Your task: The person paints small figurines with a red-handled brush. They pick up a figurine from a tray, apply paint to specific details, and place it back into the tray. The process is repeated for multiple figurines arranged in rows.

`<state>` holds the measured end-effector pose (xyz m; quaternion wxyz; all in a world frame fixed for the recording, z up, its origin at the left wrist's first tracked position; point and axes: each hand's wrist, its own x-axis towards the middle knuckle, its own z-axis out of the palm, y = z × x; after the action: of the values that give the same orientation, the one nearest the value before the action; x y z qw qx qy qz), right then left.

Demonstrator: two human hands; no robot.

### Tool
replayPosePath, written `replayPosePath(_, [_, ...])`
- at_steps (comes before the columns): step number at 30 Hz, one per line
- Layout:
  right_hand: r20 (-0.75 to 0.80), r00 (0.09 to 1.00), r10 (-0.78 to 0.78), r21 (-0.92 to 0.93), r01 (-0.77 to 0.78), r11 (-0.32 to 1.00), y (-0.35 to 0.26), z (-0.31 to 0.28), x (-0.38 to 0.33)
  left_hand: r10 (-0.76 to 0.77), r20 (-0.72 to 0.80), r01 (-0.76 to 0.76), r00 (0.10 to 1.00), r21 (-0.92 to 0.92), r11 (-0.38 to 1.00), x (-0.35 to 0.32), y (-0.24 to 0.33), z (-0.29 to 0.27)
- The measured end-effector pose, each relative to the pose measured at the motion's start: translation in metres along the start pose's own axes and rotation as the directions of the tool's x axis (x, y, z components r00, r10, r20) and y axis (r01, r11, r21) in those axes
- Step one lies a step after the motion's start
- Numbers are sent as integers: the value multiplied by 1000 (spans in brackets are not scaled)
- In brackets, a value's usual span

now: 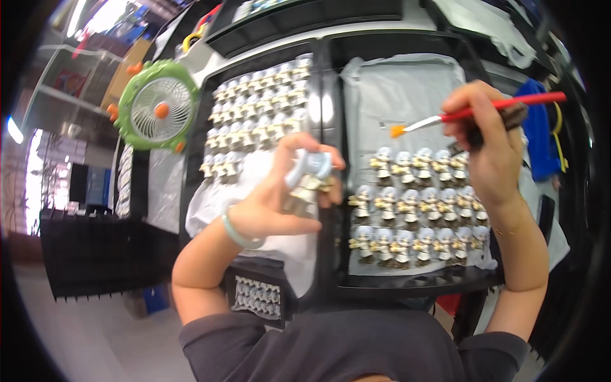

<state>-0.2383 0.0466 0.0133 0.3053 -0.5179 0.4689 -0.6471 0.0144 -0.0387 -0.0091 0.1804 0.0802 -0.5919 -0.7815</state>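
My left hand [266, 205], with a pale bangle at its wrist, holds up a small figurine [310, 173] with a light blue top and a whitish body, slightly blurred. My right hand [491, 149] grips a red-handled paintbrush [455, 117]; its orange bristles point left, towards the figurine but apart from it. A dark object [513, 117] also lies within that hand, its kind unclear. Below the brush, several rows of similar figurines [425, 205] stand on the lined right tray [407, 284]. More rows of figurines [256, 105] fill the far part of the left tray [198, 137].
A green round fan [158, 105] with orange parts stands left of the trays. Beyond them runs a long black tray [305, 28]. At the right are a blue bin [540, 143] and a plastic bag [493, 28]. A small tray of figurines [257, 297] sits low near my left elbow.
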Motion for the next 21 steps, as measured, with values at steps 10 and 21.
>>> replayPosePath(10, [30, 999, 20, -45, -18, 999, 12, 6, -1, 65, 43, -67, 997, 56, 996, -7, -6, 6])
replayPosePath(21, [63, 998, 20, -57, -16, 998, 12, 7, -1, 76, 37, -84, 996, 305, 949, -7, -1, 9])
